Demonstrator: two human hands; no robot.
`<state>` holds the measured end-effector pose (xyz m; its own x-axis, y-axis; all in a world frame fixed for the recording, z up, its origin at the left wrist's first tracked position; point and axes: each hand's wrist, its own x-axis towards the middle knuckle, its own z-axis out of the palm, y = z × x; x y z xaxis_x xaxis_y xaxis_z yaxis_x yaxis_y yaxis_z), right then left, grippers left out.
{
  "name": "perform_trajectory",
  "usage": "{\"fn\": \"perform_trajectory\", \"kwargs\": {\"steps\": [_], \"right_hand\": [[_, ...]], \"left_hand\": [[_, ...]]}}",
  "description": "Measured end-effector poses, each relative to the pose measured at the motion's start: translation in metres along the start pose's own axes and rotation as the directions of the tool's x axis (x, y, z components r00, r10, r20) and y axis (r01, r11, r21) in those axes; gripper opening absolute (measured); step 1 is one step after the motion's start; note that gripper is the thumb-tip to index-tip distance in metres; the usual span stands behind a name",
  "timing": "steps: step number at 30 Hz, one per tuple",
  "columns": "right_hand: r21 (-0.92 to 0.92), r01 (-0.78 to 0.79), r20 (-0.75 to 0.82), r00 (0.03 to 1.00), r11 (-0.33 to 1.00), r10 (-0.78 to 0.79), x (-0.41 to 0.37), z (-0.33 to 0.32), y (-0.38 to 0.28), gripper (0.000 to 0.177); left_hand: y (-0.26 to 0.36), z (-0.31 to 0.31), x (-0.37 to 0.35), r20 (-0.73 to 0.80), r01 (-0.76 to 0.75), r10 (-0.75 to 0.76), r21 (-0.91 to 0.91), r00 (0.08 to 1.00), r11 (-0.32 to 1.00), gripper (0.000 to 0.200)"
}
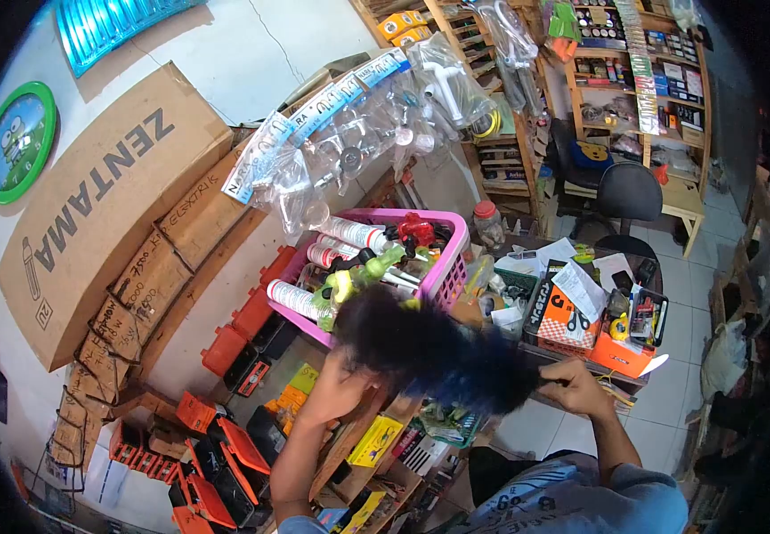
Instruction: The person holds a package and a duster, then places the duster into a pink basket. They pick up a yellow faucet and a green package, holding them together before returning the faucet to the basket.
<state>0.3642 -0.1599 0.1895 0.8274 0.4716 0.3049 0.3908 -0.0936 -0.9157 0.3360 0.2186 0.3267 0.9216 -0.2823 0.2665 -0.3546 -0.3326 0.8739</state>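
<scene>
A dark, fluffy duster (456, 347) stretches across the middle of the view, in front of the pink basket. My right hand (576, 389) is closed around its right end, where the handle seems to be. At the duster's left end is my left hand (340, 389), its fingers mostly hidden behind the dark fluff. Whether it grips anything I cannot make out. The pink plastic basket (453, 267) stands just beyond the duster. It holds several white bottles (354, 233), a yellow-green spray bottle (342, 285) and a red item (416, 230).
Bagged pipe fittings (349, 160) hang above the basket. Orange and black toolboxes (225, 454) stand at lower left. Right of the basket, a counter carries papers (581, 289) and an orange box (559, 311). An office chair (630, 191) and shelves (670, 80) are farther back.
</scene>
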Motion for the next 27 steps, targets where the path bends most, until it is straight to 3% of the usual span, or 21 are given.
{"fn": "perform_trajectory", "kwargs": {"steps": [1, 3, 4, 5, 6, 7, 9, 11, 13, 15, 17, 19, 20, 21, 22, 23, 24, 25, 26, 27], "right_hand": [[0.004, -0.002, 0.001, 1.000, 1.000, 0.002, 0.000, 0.001, -0.001, 0.031], [-0.070, -0.047, 0.078, 0.996, 0.996, 0.052, 0.003, -0.001, -0.005, 0.029], [-0.072, -0.043, 0.078, 0.996, 0.996, 0.049, 0.004, -0.001, -0.008, 0.029], [-0.025, 0.012, 0.065, 0.998, 1.000, -0.010, 0.004, 0.001, -0.012, 0.029], [0.022, 0.065, 0.050, 0.997, 0.998, -0.066, 0.004, 0.002, -0.013, 0.028], [0.021, 0.067, 0.048, 0.997, 0.998, -0.068, 0.005, 0.003, -0.012, 0.028], [-0.048, -0.034, -0.023, 0.999, 0.998, 0.033, 0.006, 0.002, -0.008, 0.027], [-0.039, 0.017, 0.056, 0.998, 0.999, -0.015, 0.006, -0.001, -0.001, 0.027], [-0.023, 0.063, 0.135, 0.989, 0.998, -0.059, 0.005, 0.001, -0.001, 0.026], [-0.001, 0.194, -0.039, 0.980, 0.981, -0.194, 0.006, 0.005, -0.007, 0.028], [-0.029, 0.105, 0.029, 0.994, 0.994, -0.104, 0.008, -0.001, -0.005, 0.030], [-0.068, 0.023, 0.097, 0.995, 0.997, -0.017, 0.010, -0.006, -0.004, 0.031], [-0.032, 0.038, 0.119, 0.992, 0.999, -0.034, 0.009, -0.006, -0.003, 0.032], [0.006, 0.055, 0.139, 0.989, 0.998, -0.055, 0.009, -0.006, -0.003, 0.034], [0.007, 0.056, 0.142, 0.988, 0.998, -0.056, 0.010, -0.003, -0.001, 0.034], [-0.009, 0.056, 0.053, 0.997, 0.998, -0.056, 0.010, 0.001, 0.001, 0.033], [-0.024, 0.054, -0.039, 0.998, 0.998, -0.054, 0.010, 0.004, 0.004, 0.032], [-0.018, 0.051, -0.039, 0.998, 0.999, -0.052, 0.010, 0.005, 0.006, 0.032], [0.003, 0.099, 0.031, 0.995, 0.995, -0.099, 0.011, 0.005, 0.009, 0.033], [0.027, 0.147, 0.098, 0.984, 0.989, -0.149, 0.012, 0.004, 0.010, 0.034]], "left_hand": [[0.008, 0.001, 0.002, 0.077, 0.278, -0.269, -0.168, 0.960, 0.946, 0.050], [0.000, 0.001, 0.000, 0.055, 0.260, -0.254, -0.163, 0.966, 0.952, 0.049], [-0.013, -0.001, -0.001, -0.001, -0.050, 0.050, 0.098, 0.999, 0.994, 0.037], [-0.022, -0.002, -0.006, 0.026, -0.339, 0.354, 0.356, 0.935, 0.871, 0.026], [-0.015, 0.001, -0.013, -0.029, -0.192, 0.198, 0.142, 0.980, 0.971, 0.028], [-0.009, 0.001, -0.009, -0.027, -0.195, 0.201, 0.143, 0.979, 0.970, 0.028], [0.008, 0.001, 0.001, 0.079, 0.247, -0.238, -0.127, 0.968, 0.961, 0.054], [0.005, 0.004, -0.003, 0.067, 0.237, -0.229, -0.138, 0.971, 0.962, 0.053], [-0.003, 0.009, -0.014, -0.079, 0.164, -0.194, -0.288, 0.978, 0.943, 0.040], [-0.003, 0.006, -0.009, -0.153, 0.113, -0.178, -0.356, 0.972, 0.928, 0.037], [0.005, -0.002, 0.002, 0.134, 0.218, -0.206, -0.089, 0.969, 0.972, 0.052], [-0.004, -0.002, -0.003, 0.103, 0.219, -0.208, -0.115, 0.973, 0.969, 0.051], [-0.021, -0.007, -0.009, 0.056, -0.045, 0.037, 0.141, 0.998, 0.989, 0.041], [-0.022, -0.008, -0.009, 0.076, -0.290, 0.284, 0.394, 0.956, 0.872, 0.033], [-0.021, -0.009, -0.008, 0.110, -0.418, 0.412, 0.426, 0.905, 0.802, 0.023], [-0.020, -0.006, -0.007, 0.108, -0.413, 0.408, 0.428, 0.907, 0.804, 0.023], [0.005, 0.007, 0.002, 0.016, -0.186, 0.187, 0.167, 0.982, 0.968, 0.021], [0.019, 0.014, 0.007, -0.007, 0.062, -0.063, -0.122, 0.998, 0.991, 0.019], [0.020, 0.013, 0.006, -0.005, 0.074, -0.075, -0.125, 0.997, 0.989, 0.015], [0.009, 0.000, 0.000, 0.072, 0.070, -0.080, 0.129, 0.994, 0.989, 0.015]]}}
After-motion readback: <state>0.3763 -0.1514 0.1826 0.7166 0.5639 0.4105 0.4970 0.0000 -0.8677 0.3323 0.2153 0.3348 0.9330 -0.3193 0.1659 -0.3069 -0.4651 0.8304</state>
